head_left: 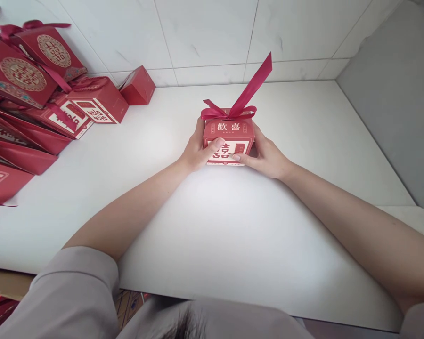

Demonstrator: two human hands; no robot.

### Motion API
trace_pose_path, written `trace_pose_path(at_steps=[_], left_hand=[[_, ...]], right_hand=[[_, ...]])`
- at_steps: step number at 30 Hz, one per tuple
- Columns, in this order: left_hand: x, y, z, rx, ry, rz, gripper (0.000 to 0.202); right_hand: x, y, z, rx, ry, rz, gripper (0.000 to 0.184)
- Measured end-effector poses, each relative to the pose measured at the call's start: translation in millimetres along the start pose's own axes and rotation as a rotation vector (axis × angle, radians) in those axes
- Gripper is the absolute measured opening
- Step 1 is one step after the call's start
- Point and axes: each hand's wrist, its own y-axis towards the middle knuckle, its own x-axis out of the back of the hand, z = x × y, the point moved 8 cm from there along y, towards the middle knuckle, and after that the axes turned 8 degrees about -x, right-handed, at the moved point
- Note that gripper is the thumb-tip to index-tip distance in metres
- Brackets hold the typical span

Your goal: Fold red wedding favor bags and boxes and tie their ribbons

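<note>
A small red gift box (229, 133) with white panels and printed characters stands on the white table (212, 226). A red ribbon bow (233, 106) is tied on its top, with one tail sticking up to the right. My left hand (198, 149) wraps the box's left side, thumb across the front. My right hand (265, 155) grips the right side, thumb on the lower front edge. Both hands hold the box.
A pile of similar red boxes and flat red cartons (31, 103) fills the table's left side, with one loose red box (138, 85) near the back wall. A white tiled wall stands behind and a grey panel (399, 103) on the right.
</note>
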Motion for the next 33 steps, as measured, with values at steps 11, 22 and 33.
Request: trace_pose_path(at_steps=[11,22,33], left_hand=[[1.9,-1.8,4.9,0.045,0.002,-0.017,0.082],[-1.0,0.8,0.4,0.032,-0.057,-0.034,0.085],[-1.3,0.2,3.6,0.04,-0.054,-0.026,0.082]], right_hand=[[0.5,0.0,0.7,0.019,-0.024,0.002,0.114],[0.7,-0.2,-1.1,0.014,-0.026,0.003,0.116],[1.5,-0.7,-0.3,0.0,-0.058,0.001,0.115]])
